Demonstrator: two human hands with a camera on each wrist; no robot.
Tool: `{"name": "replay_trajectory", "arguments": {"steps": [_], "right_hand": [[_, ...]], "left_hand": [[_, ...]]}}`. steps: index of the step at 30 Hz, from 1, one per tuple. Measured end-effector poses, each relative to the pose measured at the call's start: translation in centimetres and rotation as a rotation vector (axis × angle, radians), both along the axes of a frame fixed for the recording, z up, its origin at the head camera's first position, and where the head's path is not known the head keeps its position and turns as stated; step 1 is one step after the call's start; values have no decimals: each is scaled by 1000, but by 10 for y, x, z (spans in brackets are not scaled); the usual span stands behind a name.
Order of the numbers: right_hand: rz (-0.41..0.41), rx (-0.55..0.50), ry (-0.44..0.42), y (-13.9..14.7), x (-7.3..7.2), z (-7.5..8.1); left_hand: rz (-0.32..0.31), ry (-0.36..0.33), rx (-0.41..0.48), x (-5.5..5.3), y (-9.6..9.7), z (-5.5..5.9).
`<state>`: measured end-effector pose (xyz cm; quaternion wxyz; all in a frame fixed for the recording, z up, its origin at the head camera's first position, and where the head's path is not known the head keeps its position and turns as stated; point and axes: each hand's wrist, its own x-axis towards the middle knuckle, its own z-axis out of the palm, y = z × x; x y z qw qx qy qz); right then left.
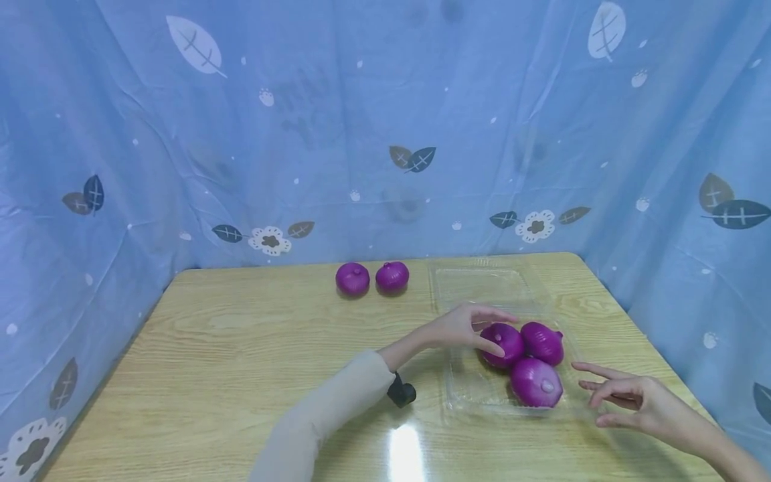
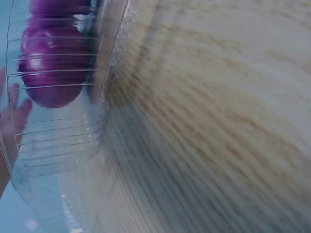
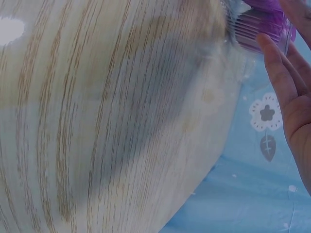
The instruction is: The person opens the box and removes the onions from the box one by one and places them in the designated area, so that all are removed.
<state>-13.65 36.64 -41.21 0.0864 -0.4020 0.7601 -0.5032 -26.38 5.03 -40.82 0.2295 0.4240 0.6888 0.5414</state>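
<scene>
A clear plastic clamshell container (image 1: 464, 388) lies open on the wooden table, its lid folded back. Three purple onions sit in its base. My left hand (image 1: 460, 327) reaches in from the left and holds the left onion (image 1: 506, 343), thumb on the near side and fingers over the far side. Beside that one are a back right onion (image 1: 542, 343) and a front onion (image 1: 536, 383). My right hand (image 1: 632, 402) hovers just off the container's right side, fingers loosely bent and holding nothing. The left wrist view shows an onion (image 2: 53, 68) through the ribbed wall.
Two more purple onions, one on the left (image 1: 352, 279) and one on the right (image 1: 392, 277), stand near the table's back edge. The clear lid (image 1: 482, 288) lies behind the base. A blue patterned curtain (image 1: 361, 134) surrounds the table (image 1: 241, 361) at the back and sides.
</scene>
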Motion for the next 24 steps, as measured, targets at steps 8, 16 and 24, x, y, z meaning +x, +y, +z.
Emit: {"name": "replay_trajectory", "arguments": {"steps": [8, 16, 24], "right_hand": [[2, -23, -26, -1, 0, 0], [8, -34, 5, -1, 0, -2], [-12, -14, 11, 1, 1, -2]], "left_hand": [[30, -58, -99, -2, 8, 1], [-16, 6, -304, -4, 17, -2], [-45, 154, -430, -2, 24, -5]]}}
